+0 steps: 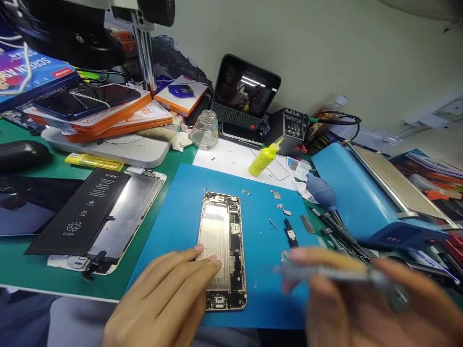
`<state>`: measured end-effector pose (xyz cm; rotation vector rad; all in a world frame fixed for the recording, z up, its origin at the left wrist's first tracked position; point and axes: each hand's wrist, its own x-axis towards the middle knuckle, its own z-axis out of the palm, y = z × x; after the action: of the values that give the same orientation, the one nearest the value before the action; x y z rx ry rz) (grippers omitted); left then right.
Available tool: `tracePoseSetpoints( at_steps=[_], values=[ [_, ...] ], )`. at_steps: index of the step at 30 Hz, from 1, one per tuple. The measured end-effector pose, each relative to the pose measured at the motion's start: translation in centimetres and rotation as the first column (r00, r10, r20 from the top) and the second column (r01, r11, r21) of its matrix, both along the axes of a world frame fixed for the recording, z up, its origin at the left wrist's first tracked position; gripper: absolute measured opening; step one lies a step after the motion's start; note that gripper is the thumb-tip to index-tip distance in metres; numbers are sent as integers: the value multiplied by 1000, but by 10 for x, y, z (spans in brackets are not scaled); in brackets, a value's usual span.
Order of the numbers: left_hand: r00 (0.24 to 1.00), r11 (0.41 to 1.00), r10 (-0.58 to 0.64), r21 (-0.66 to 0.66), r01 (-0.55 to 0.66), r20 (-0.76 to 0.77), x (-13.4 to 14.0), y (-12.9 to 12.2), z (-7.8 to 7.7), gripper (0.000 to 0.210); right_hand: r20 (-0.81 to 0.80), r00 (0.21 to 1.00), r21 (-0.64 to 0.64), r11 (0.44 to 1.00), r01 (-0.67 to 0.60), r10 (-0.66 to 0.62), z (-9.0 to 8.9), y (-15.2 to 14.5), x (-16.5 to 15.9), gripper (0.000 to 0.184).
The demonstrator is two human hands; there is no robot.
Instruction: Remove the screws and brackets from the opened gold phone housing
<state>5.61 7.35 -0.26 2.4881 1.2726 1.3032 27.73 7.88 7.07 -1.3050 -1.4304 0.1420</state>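
Observation:
An opened phone housing [217, 241] lies on the blue mat, its bare inner tray and circuit board facing up. My left hand [170, 289] rests across its lower left side, fingers stretched out flat on the tray; the thumb is hidden. To the right of the phone, my right hand [361, 294] is closed around a slim silver screwdriver [333, 273], held nearly level with its tip toward the phone; motion blurs both. Just beyond that hand lie a black speaker module [290, 233], small metal brackets [284, 209] and a metal plate [307, 224].
Left of the blue mat [184, 193], a black battery [87, 207] lies on a phone screen [139, 205]. Behind stand a yellow bottle [265, 158], a glass jar [205, 129] and a display device [246, 89]. A blue machine [376, 193] and several tools [336, 226] border the right.

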Motion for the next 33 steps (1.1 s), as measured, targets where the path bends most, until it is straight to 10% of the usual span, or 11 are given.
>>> tracePoseSetpoints(
  at_steps=[2, 8, 33],
  values=[
    [1000, 1000, -1, 4, 1, 1, 2, 0, 2, 39, -52, 997, -37, 998, 53, -55, 2, 18, 16, 58],
    [1000, 999, 1, 49, -1, -2, 2, 6, 3, 33, 71, 990, -293, 951, -95, 121, -11, 47, 37, 31],
    [998, 997, 45, 63, -48, 39, 13, 9, 7, 24, 30, 981, -273, 946, -177, 192, -16, 46, 35, 25]
  ],
)
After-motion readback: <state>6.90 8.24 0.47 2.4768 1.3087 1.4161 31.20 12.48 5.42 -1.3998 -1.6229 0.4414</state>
